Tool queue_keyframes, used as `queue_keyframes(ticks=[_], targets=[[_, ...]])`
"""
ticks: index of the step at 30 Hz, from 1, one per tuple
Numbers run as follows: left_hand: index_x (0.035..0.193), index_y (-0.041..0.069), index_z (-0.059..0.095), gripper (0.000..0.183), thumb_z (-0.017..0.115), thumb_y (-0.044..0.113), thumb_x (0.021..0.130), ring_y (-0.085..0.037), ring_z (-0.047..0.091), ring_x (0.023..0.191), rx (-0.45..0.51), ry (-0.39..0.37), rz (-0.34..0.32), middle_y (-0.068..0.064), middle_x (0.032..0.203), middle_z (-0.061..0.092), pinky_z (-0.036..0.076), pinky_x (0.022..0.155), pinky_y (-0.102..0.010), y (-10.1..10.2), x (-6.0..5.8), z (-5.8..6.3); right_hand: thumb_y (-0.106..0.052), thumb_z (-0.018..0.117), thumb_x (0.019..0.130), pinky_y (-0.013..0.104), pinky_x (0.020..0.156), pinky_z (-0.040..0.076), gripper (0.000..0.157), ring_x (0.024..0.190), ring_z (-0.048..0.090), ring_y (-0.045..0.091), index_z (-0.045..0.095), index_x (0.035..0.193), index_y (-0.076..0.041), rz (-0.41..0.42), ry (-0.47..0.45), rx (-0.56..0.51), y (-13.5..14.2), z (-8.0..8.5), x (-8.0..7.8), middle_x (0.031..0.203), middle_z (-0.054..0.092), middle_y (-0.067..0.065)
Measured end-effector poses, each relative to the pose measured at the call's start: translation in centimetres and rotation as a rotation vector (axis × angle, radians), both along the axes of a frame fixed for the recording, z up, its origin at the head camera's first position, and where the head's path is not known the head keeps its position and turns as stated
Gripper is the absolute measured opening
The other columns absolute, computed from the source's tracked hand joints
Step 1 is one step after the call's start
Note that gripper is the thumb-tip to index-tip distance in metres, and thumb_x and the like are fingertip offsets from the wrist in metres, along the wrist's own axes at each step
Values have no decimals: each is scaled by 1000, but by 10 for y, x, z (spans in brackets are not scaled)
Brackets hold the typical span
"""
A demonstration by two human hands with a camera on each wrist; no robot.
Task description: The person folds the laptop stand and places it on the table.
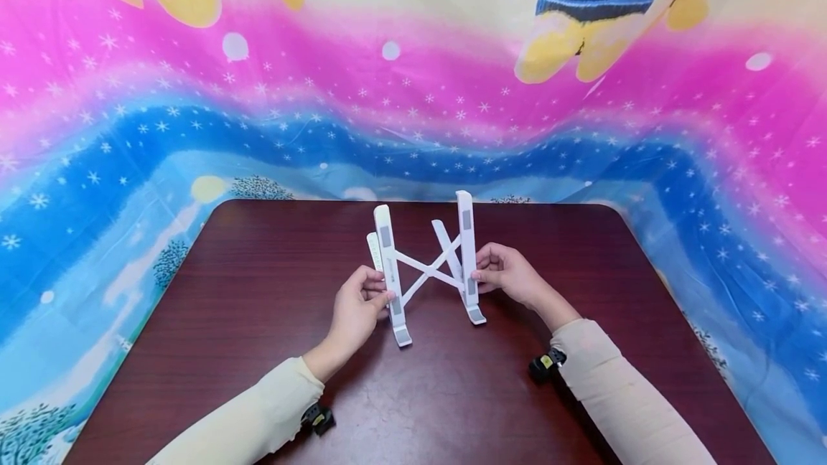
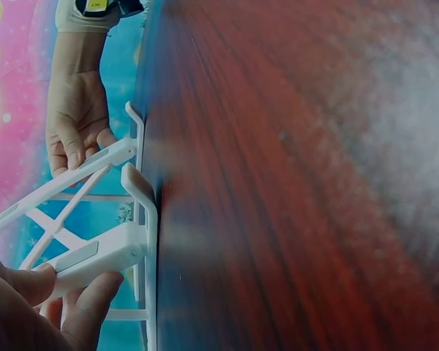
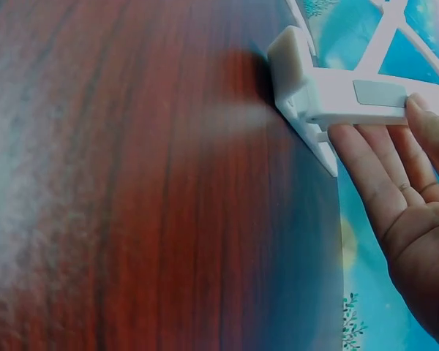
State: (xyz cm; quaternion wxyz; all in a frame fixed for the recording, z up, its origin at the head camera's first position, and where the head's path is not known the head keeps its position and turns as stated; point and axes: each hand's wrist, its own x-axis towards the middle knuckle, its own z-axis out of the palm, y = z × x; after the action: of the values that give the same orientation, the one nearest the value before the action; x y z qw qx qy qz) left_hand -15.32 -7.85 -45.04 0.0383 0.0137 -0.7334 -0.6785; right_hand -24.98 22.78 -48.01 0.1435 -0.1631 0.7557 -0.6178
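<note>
Stand [image 1: 429, 271] held from both sides

Left hand [image 1: 354, 305]: thumb and fingers closed to the thickness of the left rail [image 1: 391, 271], pinching it. Right hand [image 1: 509, 276]: likewise narrowed, pinching the right rail [image 1: 468, 250], thumb beside a grey pad [image 3: 379, 93]. Crossed bars [image 1: 430, 272] span the gap between the rails. Rails slope, hooked ends nearest the person. Stand rests unfolded on the table [image 1: 258, 293], about midway across. Patterned cloth [image 1: 413, 113] hangs behind.
</note>
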Motion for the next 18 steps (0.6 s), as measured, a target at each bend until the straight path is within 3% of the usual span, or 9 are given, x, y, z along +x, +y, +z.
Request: queue_keyframes(ticks=[9, 14, 18], targets=[[110, -2, 62, 27, 74, -11, 86, -30, 68, 82, -4, -1, 9, -23, 100, 65, 61, 69, -57, 0, -18, -29, 2, 71, 93, 51, 74, 63, 24, 85, 74, 25, 58, 112, 6, -16, -4, 6, -2, 0, 2, 101, 66, 25], [110, -1, 63, 28, 74, -11, 86, -27, 68, 82, 19, 1, -3, -22, 100, 65, 62, 68, -53, 1, -21, -32, 3, 71, 93, 51, 74, 63, 24, 84, 73, 25, 58, 112, 7, -17, -4, 5, -3, -1, 2, 100, 67, 24], [109, -4, 62, 27, 72, -13, 86, -27, 67, 81, 4, -5, -1, -23, 100, 64, 62, 69, -55, 4, -19, -25, 4, 71, 92, 51, 73, 63, 23, 84, 73, 26, 58, 111, 6, -26, -1, 8, -5, -1, 2, 99, 67, 23]])
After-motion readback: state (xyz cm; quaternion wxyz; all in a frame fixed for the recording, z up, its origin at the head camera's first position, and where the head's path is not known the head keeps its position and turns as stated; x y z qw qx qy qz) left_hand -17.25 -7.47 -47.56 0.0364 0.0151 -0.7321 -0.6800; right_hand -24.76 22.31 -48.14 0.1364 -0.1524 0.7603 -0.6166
